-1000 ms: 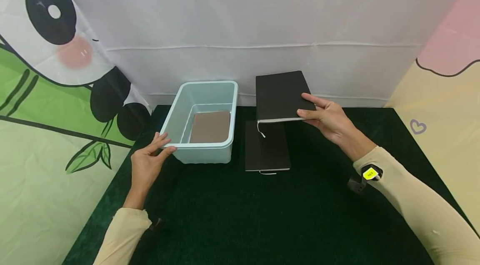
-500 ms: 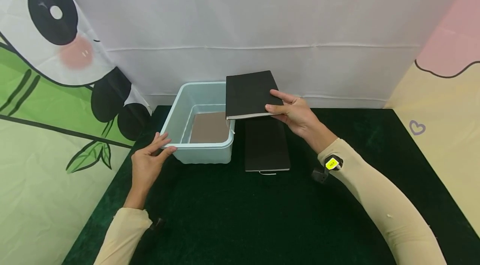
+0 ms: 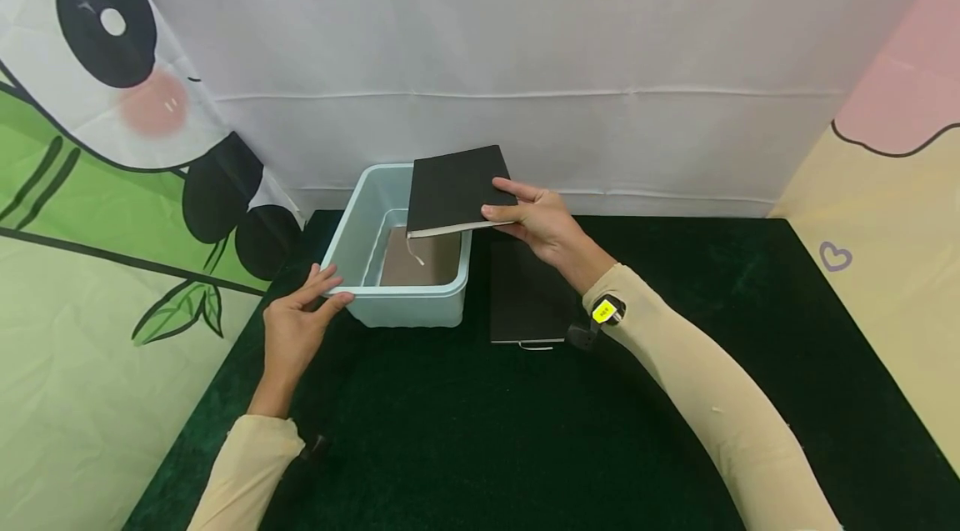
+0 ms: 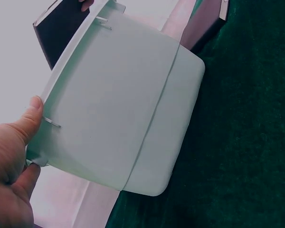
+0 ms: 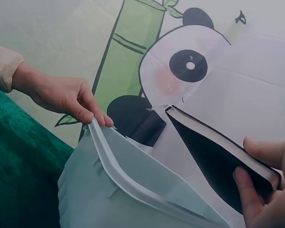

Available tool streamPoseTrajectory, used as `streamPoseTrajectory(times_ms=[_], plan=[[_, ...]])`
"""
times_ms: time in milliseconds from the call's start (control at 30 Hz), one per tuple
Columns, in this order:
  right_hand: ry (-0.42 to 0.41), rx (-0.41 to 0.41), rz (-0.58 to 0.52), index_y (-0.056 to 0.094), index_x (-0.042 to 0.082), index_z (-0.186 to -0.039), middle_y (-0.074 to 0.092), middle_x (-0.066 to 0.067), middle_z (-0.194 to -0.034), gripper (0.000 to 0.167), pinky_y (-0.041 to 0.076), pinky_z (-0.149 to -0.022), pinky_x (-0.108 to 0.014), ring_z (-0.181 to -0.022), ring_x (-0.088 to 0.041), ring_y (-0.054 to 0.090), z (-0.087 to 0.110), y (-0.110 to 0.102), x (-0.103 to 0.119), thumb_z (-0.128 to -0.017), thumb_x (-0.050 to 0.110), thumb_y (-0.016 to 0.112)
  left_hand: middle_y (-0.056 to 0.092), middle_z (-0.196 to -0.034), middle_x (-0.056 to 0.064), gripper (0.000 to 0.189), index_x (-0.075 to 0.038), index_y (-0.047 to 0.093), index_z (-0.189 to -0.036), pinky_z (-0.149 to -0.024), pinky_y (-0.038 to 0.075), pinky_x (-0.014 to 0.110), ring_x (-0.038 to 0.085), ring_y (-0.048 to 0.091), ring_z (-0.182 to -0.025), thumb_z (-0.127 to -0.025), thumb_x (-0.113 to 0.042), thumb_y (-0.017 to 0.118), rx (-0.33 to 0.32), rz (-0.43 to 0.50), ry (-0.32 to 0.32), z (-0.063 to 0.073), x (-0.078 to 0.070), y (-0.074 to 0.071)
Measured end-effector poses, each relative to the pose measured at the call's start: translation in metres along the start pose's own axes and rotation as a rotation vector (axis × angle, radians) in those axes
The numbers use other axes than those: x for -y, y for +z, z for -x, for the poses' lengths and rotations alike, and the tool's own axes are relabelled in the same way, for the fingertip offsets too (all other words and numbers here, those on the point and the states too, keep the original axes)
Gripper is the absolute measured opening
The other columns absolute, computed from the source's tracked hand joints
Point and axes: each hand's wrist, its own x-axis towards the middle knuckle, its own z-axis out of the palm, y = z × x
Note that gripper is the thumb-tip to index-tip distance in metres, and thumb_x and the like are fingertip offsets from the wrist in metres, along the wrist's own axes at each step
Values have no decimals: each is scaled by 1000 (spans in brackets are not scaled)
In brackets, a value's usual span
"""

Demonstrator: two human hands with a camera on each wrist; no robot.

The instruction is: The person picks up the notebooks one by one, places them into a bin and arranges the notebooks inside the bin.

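My right hand (image 3: 551,227) grips a black notebook (image 3: 457,189) by its right edge, thumb on the cover and fingers beneath. The notebook hangs level-ish above the right side of a pale blue plastic bin (image 3: 405,292), with a white ribbon marker dangling. With thumb and fingers my left hand (image 3: 294,331) pinches the bin's rim at its near left corner, also plain in the left wrist view. Flat in the bottom of the bin lies a grey-brown rectangle (image 3: 401,260), partly covered by the held notebook. A second black notebook (image 3: 528,298) lies on the table, right of the bin.
Dark green cloth covers the table (image 3: 450,431). Behind it hangs a white cloth backdrop (image 3: 525,39). A printed panda panel (image 3: 150,139) stands at the left, and a cream and pink one (image 3: 885,206) at the right.
My right hand has carried the black notebook leftward, from above the other notebook to over the bin. The left hand stays on the rim, and the bin has not moved.
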Motion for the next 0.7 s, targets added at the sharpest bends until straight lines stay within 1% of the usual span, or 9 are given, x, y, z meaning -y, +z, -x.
streamPoseTrajectory(times_ms=[100, 200, 300, 400, 533, 700], plan=[[5, 13, 5, 58, 8, -145, 23, -2, -169, 62, 60, -90, -27, -94, -11, 73, -5, 9, -4, -88, -11, 73, 62, -142, -1, 43, -7, 74, -125, -112, 42, 40, 10, 43, -144, -91, -32, 78, 1, -2, -2, 0, 0, 0], [11, 24, 18, 59, 9, -144, 24, -3, -169, 62, 58, -95, -31, -96, -12, 73, -8, 17, -7, -87, -10, 75, 62, -142, -1, 43, -7, 74, -125, -112, 42, 40, 10, 43, -144, -91, -33, 78, 3, -4, -6, 0, 1, 0], [21, 27, 36, 60, 10, -143, 26, -4, -168, 60, 56, -101, -34, -100, -14, 72, -10, 25, -10, -87, -7, 76, 62, -141, 0, 42, -7, 74, -124, -112, 43, 37, 11, 44, -143, -91, -31, 78, 1, -3, 6, 0, 2, 0], [29, 29, 50, 60, 11, -143, 34, -6, -164, 61, 54, -104, -36, -100, -15, 72, -12, 32, -13, -87, -6, 77, 63, -140, 0, 40, -6, 75, -123, -110, 44, 33, 13, 45, -143, -90, -29, 79, -4, 0, 24, -1, 2, 0], [43, 30, 67, 60, 10, -143, 49, -11, -153, 62, 54, -103, -36, -99, -16, 73, -17, 40, -17, -86, -5, 78, 64, -139, 1, 39, -6, 75, -122, -110, 44, 32, 16, 46, -143, -90, -27, 80, -12, 10, 35, -1, 2, 1], [62, 35, 75, 61, 10, -143, 56, -15, -146, 62, 57, -99, -35, -102, -17, 73, -25, 48, -24, -86, -6, 78, 64, -139, 2, 39, -6, 75, -122, -112, 43, 36, 16, 46, -143, -90, -27, 80, -11, 16, 30, 0, 2, 0]])
